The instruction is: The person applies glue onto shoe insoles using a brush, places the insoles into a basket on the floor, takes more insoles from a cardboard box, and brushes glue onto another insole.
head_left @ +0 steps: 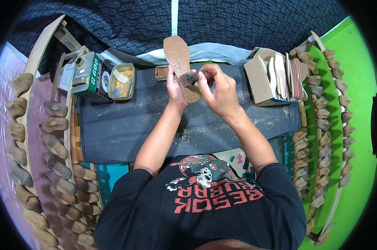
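A brown shoe sole [177,49] is held up over the dark table in my left hand [176,92], its toe end pointing away from me. The fingers of that hand are wrapped round the sole's left edge and underside. My right hand [222,91] grips a brush [191,78] with dark bristles and a partly red handle, mostly covered by the fingers. The bristles rest against the sole near its middle. Around that spot the sole's surface looks wet and mottled.
On the table's [121,137] far left stand a green and silver metal can [85,74] and a tub [122,95] with a pale scraper. Behind my hands sits a small tray [160,74]. A cardboard box [257,81] of insoles [280,75] stands right. Racks of wooden shoe lasts [55,145] flank both sides.
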Motion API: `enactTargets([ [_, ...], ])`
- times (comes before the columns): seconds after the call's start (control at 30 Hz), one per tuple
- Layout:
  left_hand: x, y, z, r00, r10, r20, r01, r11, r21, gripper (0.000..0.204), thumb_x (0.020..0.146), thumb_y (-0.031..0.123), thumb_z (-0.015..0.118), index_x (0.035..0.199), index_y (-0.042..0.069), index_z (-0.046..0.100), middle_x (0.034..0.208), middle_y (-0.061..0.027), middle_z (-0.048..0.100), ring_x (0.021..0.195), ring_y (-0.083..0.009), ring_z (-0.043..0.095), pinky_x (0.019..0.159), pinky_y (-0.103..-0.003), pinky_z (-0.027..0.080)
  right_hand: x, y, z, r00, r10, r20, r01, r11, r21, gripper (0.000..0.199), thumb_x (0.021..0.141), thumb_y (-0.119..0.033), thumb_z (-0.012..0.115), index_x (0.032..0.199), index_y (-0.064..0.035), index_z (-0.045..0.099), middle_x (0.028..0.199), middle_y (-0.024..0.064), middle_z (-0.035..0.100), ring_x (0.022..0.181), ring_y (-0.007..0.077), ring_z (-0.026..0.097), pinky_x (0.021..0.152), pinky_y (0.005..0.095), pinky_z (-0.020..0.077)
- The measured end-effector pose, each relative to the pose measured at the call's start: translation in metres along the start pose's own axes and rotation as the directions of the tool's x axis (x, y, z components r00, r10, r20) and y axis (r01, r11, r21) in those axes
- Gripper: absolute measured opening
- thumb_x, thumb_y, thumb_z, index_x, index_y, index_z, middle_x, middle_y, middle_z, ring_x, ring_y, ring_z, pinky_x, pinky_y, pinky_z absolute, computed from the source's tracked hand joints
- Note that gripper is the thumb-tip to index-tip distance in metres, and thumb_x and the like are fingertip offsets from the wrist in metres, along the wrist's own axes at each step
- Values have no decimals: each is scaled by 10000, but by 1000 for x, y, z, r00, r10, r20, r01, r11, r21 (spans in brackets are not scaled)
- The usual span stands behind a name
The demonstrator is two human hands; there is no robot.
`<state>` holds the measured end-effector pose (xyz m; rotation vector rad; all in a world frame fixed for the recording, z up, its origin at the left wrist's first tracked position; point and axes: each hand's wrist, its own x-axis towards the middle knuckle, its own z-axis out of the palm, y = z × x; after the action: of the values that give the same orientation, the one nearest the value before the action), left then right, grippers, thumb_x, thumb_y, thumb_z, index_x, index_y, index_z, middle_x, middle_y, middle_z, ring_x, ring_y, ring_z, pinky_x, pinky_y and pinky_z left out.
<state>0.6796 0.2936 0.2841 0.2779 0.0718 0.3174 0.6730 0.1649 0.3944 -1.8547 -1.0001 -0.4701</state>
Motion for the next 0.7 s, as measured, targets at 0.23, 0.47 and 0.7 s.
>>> enactTargets([
  [0.23,10,7,-24,998,-13,-56,20,990,137,572,1052,572,339,1228,95,602,942,-169,725,760,-262,711,686,-386,612,-36,-17,-12,993,73,95,-76,997,27,143,911,-9,664,1047,2,622,773,111,655,647,190,659,612,313,522],
  [0.47,1,-5,-24,991,-121,-49,125,989,80,577,1056,592,336,1270,111,573,944,-156,714,752,-247,709,659,-381,614,-22,-6,-9,999,19,44,-18,1000,-25,115,918,-11,659,1024,4,615,760,118,636,631,203,640,593,320,506],
  [0.7,2,2,-35,979,-203,17,200,974,107,589,1046,595,361,1267,103,597,943,-165,725,756,-252,716,665,-379,617,-38,-7,-32,982,93,163,-95,995,6,83,920,-26,648,992,5,620,721,89,632,590,146,620,562,296,497],
])
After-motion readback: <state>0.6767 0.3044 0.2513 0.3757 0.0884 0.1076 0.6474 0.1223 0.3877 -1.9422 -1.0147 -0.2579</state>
